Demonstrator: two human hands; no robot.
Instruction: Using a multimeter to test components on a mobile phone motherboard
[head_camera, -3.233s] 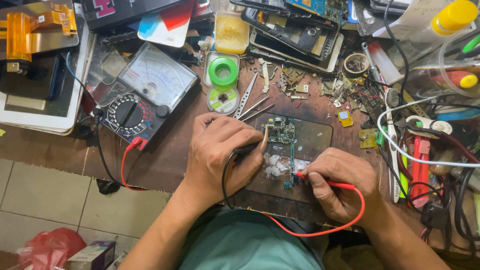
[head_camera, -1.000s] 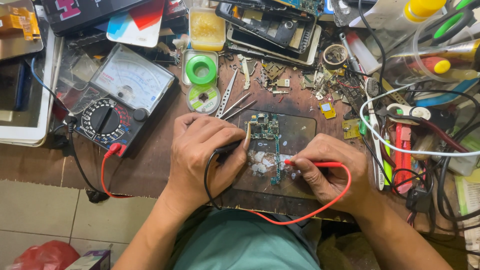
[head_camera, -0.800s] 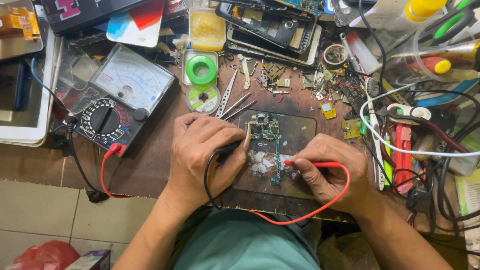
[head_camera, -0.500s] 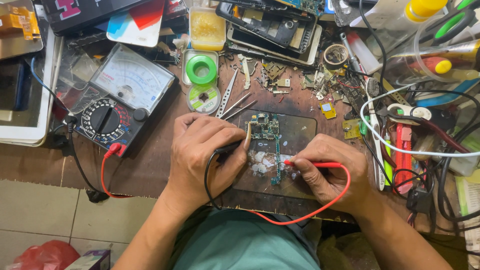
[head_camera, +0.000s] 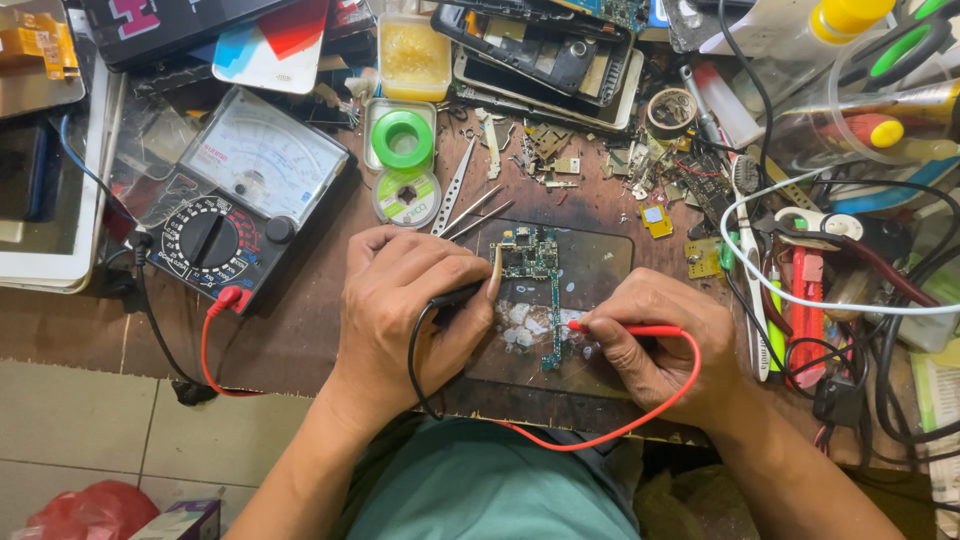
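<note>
My left hand (head_camera: 410, 300) grips a black test probe (head_camera: 455, 297) whose tip points at the left edge of a small green circuit board (head_camera: 535, 270). My right hand (head_camera: 660, 345) pinches a red test probe (head_camera: 625, 329), its tip touching the board's narrow lower strip. The board lies on a dark mat (head_camera: 590, 300) between both hands. Black and red leads loop back under my wrists to an analog multimeter (head_camera: 235, 195) at the left.
Tweezers (head_camera: 455, 185), a green solder reel (head_camera: 402, 140) and a tape roll lie behind the mat. Opened phone bodies (head_camera: 540, 50), loose board scraps, bottles and tangled cables crowd the back and right. A tiled floor shows at lower left.
The view has shifted slightly since the oldest frame. Both hands keep their probes on the board in the same places over the last second.
</note>
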